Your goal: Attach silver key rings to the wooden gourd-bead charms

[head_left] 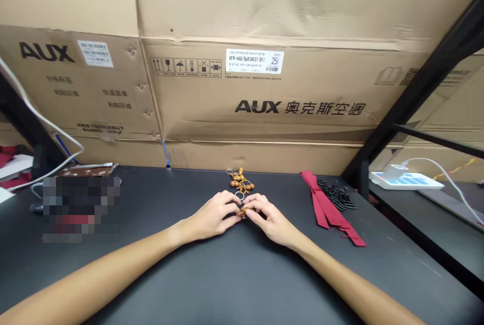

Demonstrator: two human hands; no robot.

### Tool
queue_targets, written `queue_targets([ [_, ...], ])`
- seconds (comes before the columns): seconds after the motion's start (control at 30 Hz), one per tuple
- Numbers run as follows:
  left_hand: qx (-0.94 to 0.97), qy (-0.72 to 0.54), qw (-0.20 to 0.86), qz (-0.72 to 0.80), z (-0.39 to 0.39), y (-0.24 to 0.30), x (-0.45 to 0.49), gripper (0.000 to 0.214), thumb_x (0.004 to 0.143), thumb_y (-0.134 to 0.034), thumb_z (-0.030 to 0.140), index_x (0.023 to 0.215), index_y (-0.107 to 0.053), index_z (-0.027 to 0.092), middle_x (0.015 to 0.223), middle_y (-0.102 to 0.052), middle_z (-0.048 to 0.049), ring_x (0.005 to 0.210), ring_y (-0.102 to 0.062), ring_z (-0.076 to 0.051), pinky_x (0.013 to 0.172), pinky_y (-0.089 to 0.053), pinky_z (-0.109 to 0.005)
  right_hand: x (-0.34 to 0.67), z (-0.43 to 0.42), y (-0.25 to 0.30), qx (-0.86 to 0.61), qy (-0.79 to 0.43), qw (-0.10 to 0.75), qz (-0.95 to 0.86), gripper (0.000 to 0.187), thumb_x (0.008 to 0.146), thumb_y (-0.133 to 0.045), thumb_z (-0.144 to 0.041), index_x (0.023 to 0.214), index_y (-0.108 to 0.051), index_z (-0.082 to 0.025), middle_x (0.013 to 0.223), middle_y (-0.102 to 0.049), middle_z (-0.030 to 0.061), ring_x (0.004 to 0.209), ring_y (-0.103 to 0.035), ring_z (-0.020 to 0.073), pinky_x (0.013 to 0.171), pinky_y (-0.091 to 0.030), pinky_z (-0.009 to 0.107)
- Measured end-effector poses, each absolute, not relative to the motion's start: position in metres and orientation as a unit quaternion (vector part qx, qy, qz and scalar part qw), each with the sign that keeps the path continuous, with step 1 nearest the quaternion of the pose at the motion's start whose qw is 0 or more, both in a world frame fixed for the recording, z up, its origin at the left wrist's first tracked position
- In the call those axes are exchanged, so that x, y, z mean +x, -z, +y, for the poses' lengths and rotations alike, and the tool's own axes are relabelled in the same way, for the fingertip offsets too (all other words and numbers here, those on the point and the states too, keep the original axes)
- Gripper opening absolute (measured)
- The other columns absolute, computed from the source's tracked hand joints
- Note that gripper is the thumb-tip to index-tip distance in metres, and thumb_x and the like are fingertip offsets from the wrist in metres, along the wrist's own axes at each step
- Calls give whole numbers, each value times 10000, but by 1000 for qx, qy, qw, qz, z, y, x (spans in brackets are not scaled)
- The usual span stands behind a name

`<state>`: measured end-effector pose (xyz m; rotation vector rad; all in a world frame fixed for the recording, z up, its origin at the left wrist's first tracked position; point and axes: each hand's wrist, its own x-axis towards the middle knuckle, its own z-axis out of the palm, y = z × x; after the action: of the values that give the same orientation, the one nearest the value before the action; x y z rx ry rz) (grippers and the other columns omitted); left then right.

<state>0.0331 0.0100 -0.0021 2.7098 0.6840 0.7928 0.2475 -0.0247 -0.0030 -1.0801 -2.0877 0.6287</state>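
Note:
Between the fingertips of both hands is a brown beaded keychain (243, 212), low over the dark table. My left hand (216, 215) pinches it from the left, fingers curled and closed. From the right, my right hand (274, 221) grips the same beads with thumb and fingers. My fingers cover much of it, so its full shape is hidden. A silver split ring (239, 196) shows just beyond the fingertips; whether it belongs to the held keychain I cannot tell. Farther back lie more keychains (241, 182) with round wooden beads and metal rings, bunched together.
Dark red fabric strips (327, 204) lie on the table (242, 284) at right, beside a pile of black buckle-like pieces (338, 195). Large cardboard boxes (302, 22) stand behind. A black metal frame (412, 72) slants at right, near a white power strip (406, 181). A white cable (49, 123) hangs left.

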Motion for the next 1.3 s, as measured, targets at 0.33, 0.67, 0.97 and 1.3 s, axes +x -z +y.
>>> queue_targets([
  [0.33, 929, -274, 70, 239, 12, 2, 32, 139, 933, -516, 235, 900, -648, 204, 1126, -598, -63, 1027, -543, -195, 930, -444, -353, 263, -13, 11, -456, -119, 354, -808, 163, 901, -524, -320, 876, -646, -216, 1054, -572, 87, 1019, -510, 239, 936, -436, 451],
  [0.67, 920, -275, 56, 272, 8, 0, 32, 132, 860, -620, 333, 861, -636, 202, 1150, -576, -76, 1060, -531, -228, 932, -433, -388, 253, -23, 8, -414, -91, 326, -845, 104, 880, -558, -255, 943, -634, -222, 1079, -561, 90, 1021, -510, 239, 917, -464, 436],
  [0.97, 917, -256, 117, 282, 16, 6, 32, 67, 892, -574, 250, 859, -599, 196, 1168, -563, -67, 1061, -518, -218, 942, -430, -384, 253, -20, 12, -442, -64, 323, -834, 103, 881, -558, -268, 923, -635, -214, 1072, -568, 89, 1015, -513, 241, 907, -461, 432],
  [1.3, 915, -238, 137, 297, 14, 3, 32, 202, 860, -615, 349, 760, -548, 188, 1125, -556, -68, 1058, -511, -231, 917, -407, -393, 254, -17, 15, -479, -36, 314, -819, 102, 880, -563, -280, 886, -633, -207, 1054, -573, 88, 984, -514, 247, 866, -457, 438],
])
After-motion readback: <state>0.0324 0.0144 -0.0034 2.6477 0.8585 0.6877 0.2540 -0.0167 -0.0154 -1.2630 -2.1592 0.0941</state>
